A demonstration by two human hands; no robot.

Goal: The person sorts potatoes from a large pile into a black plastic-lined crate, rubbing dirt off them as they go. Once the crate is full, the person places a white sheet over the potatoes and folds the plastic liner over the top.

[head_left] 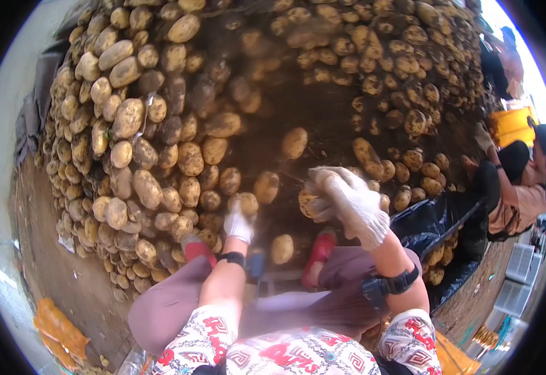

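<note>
My left hand (240,226), in a pale work glove, is low beside the left pile with its fingers closed on a potato (247,204). My right hand (354,203), gloved as well, grips a dirt-covered potato (309,204) at its fingertips. Between the hands a loose potato (282,249) lies near my feet. Farther forward, single potatoes (295,143) rest on the dark, soil-covered ground. Both hands are slightly blurred, and the undersides of the held potatoes are hidden.
A large potato heap (148,187) rises on the left, and another heap (404,56) spreads at the back right. Black plastic sheeting (432,219) lies right of my knee. At the far right a person (517,194) sits near a yellow container (512,127). White crates (517,281) stand behind.
</note>
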